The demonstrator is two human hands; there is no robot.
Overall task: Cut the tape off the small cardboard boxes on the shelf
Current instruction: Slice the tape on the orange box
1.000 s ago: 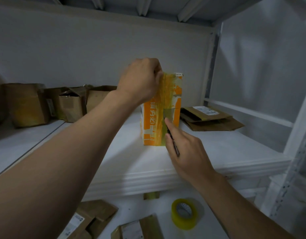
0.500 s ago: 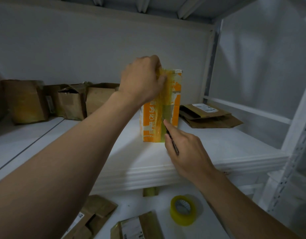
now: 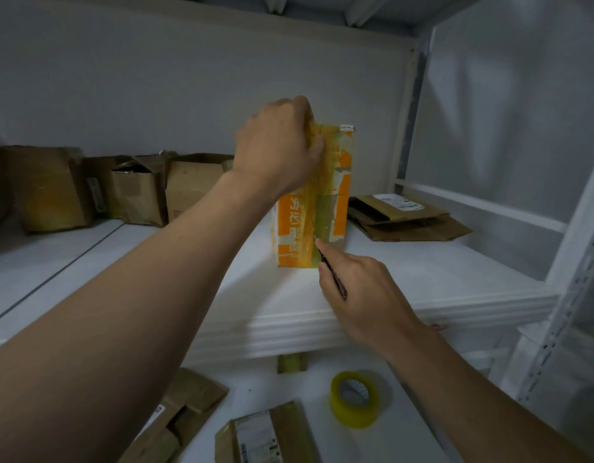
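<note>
Standing upright on shelf (image 3: 422,295), taped box (image 3: 340,208)

Person, two arms in view. Left hand (image 3: 279,145) bare, with the back of the hand and the knuckles showing. Right hand (image 3: 366,295) bare too. Left forearm (image 3: 155,295) uncovered right to the frame edge and looks broad in the wide lens. Right forearm (image 3: 473,396) uncovered to the bottom edge. Nails too small to tell.

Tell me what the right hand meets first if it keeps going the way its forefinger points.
The taped front of the orange box. The right hand aims its forefinger and thin dark blade at the box's lower part, seemingly touching the tape there.
</note>
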